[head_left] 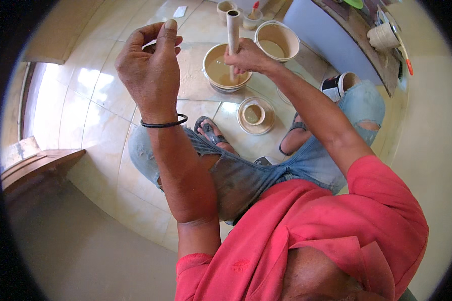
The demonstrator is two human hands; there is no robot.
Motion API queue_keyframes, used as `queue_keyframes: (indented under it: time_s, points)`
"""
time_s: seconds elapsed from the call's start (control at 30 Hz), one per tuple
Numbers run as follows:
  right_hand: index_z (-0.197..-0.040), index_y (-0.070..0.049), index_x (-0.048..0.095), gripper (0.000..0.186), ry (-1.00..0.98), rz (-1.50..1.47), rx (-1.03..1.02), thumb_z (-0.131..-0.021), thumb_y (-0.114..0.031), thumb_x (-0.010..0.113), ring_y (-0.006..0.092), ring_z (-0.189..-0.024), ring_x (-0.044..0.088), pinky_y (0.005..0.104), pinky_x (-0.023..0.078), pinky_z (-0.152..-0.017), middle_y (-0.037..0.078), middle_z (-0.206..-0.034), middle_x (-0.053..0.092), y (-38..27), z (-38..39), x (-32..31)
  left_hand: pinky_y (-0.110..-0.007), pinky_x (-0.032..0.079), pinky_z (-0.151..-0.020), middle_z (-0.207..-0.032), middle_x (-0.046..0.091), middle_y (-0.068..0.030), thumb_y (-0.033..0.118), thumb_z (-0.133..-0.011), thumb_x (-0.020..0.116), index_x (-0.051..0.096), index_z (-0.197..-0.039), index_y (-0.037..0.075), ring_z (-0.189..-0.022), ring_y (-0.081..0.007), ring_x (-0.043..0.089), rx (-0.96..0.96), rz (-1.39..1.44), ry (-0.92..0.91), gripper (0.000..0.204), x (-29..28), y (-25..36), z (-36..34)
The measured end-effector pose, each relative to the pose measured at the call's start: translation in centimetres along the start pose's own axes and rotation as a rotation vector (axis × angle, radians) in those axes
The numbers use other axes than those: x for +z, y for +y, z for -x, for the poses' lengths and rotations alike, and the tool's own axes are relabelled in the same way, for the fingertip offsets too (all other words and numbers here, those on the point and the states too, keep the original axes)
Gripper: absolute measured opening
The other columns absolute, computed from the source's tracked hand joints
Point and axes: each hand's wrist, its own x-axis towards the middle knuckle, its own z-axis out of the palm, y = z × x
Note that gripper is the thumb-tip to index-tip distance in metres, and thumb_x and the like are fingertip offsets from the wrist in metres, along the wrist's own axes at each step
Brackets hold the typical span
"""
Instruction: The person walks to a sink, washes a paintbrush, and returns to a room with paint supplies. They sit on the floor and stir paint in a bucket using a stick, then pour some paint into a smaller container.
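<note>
Over bowl (226,67): right hand (248,57) grips upright tube (233,31); left hand (150,67) raised, loosely curled.

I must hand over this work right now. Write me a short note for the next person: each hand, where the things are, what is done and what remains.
Right hand: gripped around a pale upright tube, its lower end dipped into the bowl of tan liquid on the tiled floor.
Left hand: raised, empty, fingers loosely curled, touching nothing.
Nearby: a second bowl with less tan liquid to the right, and a small cup on a round dish nearer the feet.
Done: tube is in the liquid.
Left: whether the tube is coated enough cannot be judged; it has yet to be lifted out.
</note>
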Motion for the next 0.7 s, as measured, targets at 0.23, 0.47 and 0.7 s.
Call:
queue_keyframes:
  time_s: [0.23, 0.47, 0.7]
  points:
    - [-0.084, -0.006, 0.070, 0.017, 0.107, 0.064, -0.381, -0.081, -0.023, 0.069, 0.0159, -0.059, 0.069, 0.0325, 0.057, -0.061, 0.008, -0.073, 0.071, 3.0, -2.0, -1.4, -0.026, 0.058, -0.065, -0.081, 0.073, -0.0127, 0.015, -0.090, 0.076, 0.073, -0.095, -0.005, -0.074, -0.0164, 0.074, 0.028, -0.018, -0.022, 0.021, 0.4, -0.3, -0.1]
    - [-0.087, -0.003, 0.070, 0.019, -0.060, -0.206, 0.055, -0.083, -0.021, 0.070, 0.0151, -0.060, 0.070, 0.0307, 0.057, -0.052, 0.008, -0.071, 0.070, 1.7, -0.7, -2.2, -0.029, 0.062, -0.067, -0.088, 0.073, -0.0161, 0.014, -0.092, 0.075, 0.071, -0.101, -0.007, -0.078, -0.0210, 0.075, 0.009, -0.054, -0.021, 0.023, -0.2, -0.2, -0.2]
    - [-0.087, -0.005, 0.071, 0.016, 0.039, 0.042, -0.284, -0.083, -0.020, 0.070, 0.0116, -0.069, 0.068, 0.0281, 0.057, -0.064, 0.008, -0.074, 0.069, 2.2, -1.0, -2.1, -0.029, 0.063, -0.067, -0.087, 0.073, -0.0157, 0.014, -0.092, 0.075, 0.071, -0.100, -0.006, -0.078, -0.0207, 0.075, 0.014, -0.020, -0.049, 0.022, 0.4, -0.1, 0.0]
